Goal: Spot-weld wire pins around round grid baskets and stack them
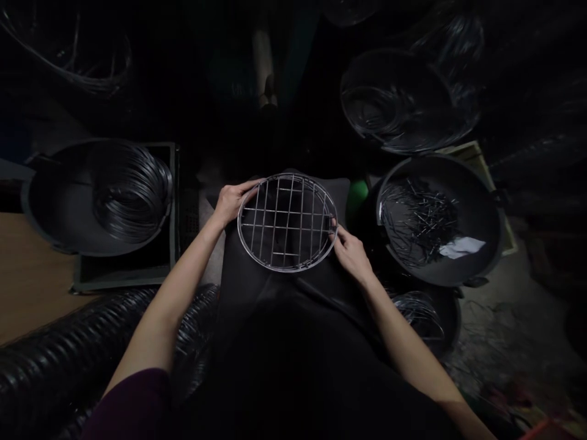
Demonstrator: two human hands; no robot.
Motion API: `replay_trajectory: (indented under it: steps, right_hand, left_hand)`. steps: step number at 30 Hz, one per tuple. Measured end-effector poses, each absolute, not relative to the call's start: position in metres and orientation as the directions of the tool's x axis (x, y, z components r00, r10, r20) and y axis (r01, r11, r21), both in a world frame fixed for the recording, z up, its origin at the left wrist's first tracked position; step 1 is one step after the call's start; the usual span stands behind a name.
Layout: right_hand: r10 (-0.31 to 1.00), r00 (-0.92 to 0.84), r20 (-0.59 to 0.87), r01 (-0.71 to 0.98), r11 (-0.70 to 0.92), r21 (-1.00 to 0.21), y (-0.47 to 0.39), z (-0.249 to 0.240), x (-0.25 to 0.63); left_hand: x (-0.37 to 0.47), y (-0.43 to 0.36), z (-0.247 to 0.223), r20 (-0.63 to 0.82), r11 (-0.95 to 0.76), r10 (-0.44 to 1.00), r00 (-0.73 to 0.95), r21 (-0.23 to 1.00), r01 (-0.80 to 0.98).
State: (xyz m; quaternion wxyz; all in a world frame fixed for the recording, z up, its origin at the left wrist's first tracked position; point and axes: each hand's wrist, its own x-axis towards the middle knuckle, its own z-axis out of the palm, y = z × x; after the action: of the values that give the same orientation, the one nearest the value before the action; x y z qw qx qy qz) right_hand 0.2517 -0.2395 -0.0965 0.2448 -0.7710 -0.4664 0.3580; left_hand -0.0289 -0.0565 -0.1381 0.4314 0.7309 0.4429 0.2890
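A round wire rack [287, 227] with crossed metal rods inside a ring hangs level over my lap, in the middle of the view. My left hand [233, 200] grips its upper left rim, with the fingers partly behind the ring. On the right side, my right hand [349, 247] is closed on the rim, thumb and fingers at the edge. Dark cloth [238, 269] lies under the rack.
At the left, a black basin [59, 208] holds wire rings [131, 192]. To the right, another basin [490, 226] contains short rods [426, 214] and a white scrap [462, 247]. Ring stacks [77, 342] lie at lower left; a metal post [263, 67] stands ahead.
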Motion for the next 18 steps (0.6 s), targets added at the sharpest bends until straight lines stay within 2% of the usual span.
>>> replay_trajectory:
  steps: [2, 4, 6, 8, 13, 15, 18]
  right_hand:
    - [0.900, 0.333, -0.281, 0.524, -0.424, -0.738, -0.240, -0.102, 0.249]
    - [0.899, 0.403, -0.171, 0.524, -0.380, -0.763, -0.246, -0.108, 0.243]
    - [0.887, 0.458, -0.065, 0.563, -0.345, -0.751, -0.259, -0.111, 0.238]
    - [0.900, 0.434, -0.036, 0.618, -0.327, -0.715, -0.275, -0.111, 0.235]
    - [0.972, 0.170, -0.160, 0.781, -0.232, -0.580, -0.299, -0.094, 0.232]
    - [0.957, 0.183, -0.227, 0.821, -0.276, -0.499, -0.300, -0.091, 0.223]
    - [0.900, 0.310, -0.307, 0.809, -0.419, -0.412, -0.296, -0.096, 0.205]
  left_hand:
    - [-0.027, -0.059, -0.143, 0.054, -0.222, 0.916, 0.397, 0.894, 0.390]
    - [-0.025, -0.062, -0.144, 0.057, -0.221, 0.921, 0.384, 0.890, 0.398]
    - [-0.023, -0.066, -0.143, 0.062, -0.229, 0.921, 0.385, 0.884, 0.406]
    - [-0.021, -0.068, -0.140, 0.069, -0.236, 0.919, 0.388, 0.885, 0.402]
    - [-0.022, -0.071, -0.135, 0.080, -0.239, 0.915, 0.396, 0.897, 0.373]
    - [-0.022, -0.071, -0.134, 0.079, -0.241, 0.913, 0.400, 0.897, 0.372]
    - [-0.022, -0.071, -0.137, 0.082, -0.237, 0.910, 0.406, 0.907, 0.348]
